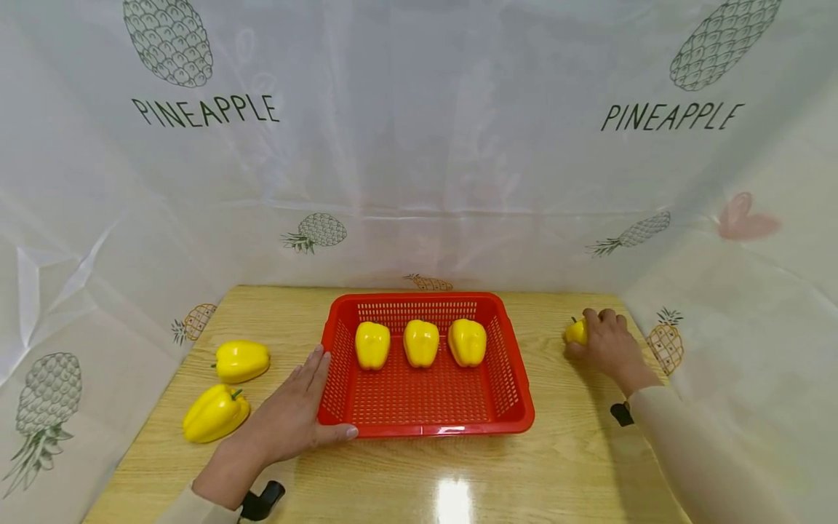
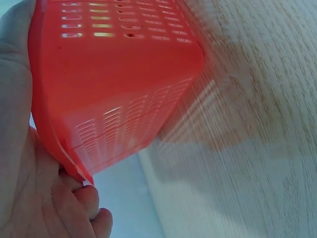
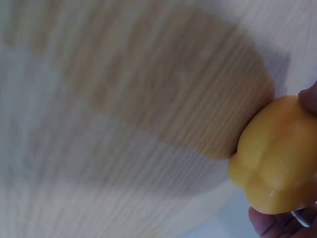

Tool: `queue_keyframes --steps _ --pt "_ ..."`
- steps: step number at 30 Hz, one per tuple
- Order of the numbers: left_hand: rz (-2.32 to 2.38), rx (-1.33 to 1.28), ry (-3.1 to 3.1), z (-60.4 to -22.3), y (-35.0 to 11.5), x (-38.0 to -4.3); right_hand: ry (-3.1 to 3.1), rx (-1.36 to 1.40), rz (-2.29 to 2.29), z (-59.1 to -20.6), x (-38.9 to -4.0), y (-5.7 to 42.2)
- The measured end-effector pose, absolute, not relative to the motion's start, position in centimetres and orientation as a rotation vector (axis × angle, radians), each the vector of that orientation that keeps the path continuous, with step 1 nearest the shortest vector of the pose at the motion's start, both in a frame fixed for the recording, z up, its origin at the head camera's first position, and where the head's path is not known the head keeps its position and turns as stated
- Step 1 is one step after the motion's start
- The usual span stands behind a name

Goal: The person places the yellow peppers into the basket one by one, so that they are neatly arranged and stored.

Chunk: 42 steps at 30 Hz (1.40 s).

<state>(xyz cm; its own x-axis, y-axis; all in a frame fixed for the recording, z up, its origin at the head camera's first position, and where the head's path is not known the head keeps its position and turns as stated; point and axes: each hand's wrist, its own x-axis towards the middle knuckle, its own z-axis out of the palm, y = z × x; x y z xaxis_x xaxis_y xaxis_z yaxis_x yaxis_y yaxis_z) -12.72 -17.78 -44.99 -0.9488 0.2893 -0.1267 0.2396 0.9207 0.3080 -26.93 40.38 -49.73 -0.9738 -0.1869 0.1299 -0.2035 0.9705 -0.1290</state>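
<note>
A red plastic basket [image 1: 425, 431] stands mid-table with three yellow bell peppers [image 1: 421, 343] lined up inside. My left hand [image 1: 288, 415] rests against its front left corner, fingers extended along the left rim and thumb on the front rim. The left wrist view shows that hand touching the rim of the slotted basket [image 2: 119, 69]. At the table's right side, my right hand [image 1: 610, 346] grips another yellow bell pepper [image 1: 576, 332], partly covered by the fingers. In the right wrist view this pepper [image 3: 280, 153] is close to the wood surface, fingertips on both sides.
Two more yellow bell peppers, one behind [image 1: 242, 361] and one in front [image 1: 216, 413], lie on the table [image 1: 393, 480] left of the basket. White sheeting [image 1: 419, 145] with pineapple prints rises behind the table and along both sides.
</note>
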Motion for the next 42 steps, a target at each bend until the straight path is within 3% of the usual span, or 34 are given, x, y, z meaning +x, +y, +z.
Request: queue_keyframes --steps 16,27,42 --pt "0.424 0.421 2.926 -45.0 -17.8 -12.6 -2.908 0.145 0.298 -50.2 -22.5 34.4" --pt "0.438 0.420 2.920 -45.1 -17.9 -12.7 -3.019 0.105 0.246 -48.7 -20.1 32.8" --pt "0.450 0.421 2.909 -45.0 -17.9 -12.7 -2.873 0.736 -0.100 -47.0 -20.2 35.0"
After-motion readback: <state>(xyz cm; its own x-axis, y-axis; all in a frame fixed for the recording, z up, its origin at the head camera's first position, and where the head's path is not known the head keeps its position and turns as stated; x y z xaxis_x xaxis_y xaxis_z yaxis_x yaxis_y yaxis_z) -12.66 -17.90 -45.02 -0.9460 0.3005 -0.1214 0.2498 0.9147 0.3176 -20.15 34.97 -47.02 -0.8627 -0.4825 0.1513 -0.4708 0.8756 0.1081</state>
